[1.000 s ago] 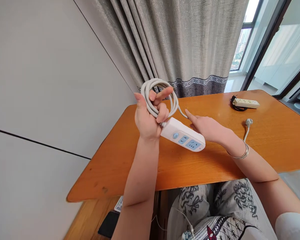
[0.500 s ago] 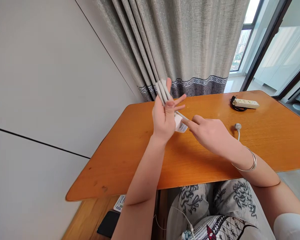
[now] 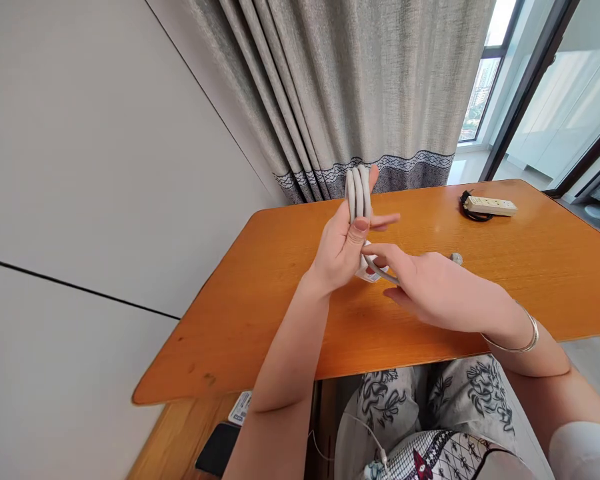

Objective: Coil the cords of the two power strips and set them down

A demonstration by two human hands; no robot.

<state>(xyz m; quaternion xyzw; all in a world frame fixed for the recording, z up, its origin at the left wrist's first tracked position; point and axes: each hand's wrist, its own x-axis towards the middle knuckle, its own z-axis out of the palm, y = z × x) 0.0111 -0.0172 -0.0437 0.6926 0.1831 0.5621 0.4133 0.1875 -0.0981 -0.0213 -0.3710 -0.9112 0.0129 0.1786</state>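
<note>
White power strip (image 3: 373,275) partly hidden behind the left hand (image 3: 341,248), plug (image 3: 457,258) half behind the right hand (image 3: 433,290), curtain (image 3: 380,80) cropped above

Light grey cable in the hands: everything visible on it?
The light grey cable looks smooth, round and plastic-sheathed. Several loops sit side by side, upright and seen nearly edge-on, held in the left hand above the table. Below them a single strand curves across to the right hand, which touches it and hides its run beyond.
</note>
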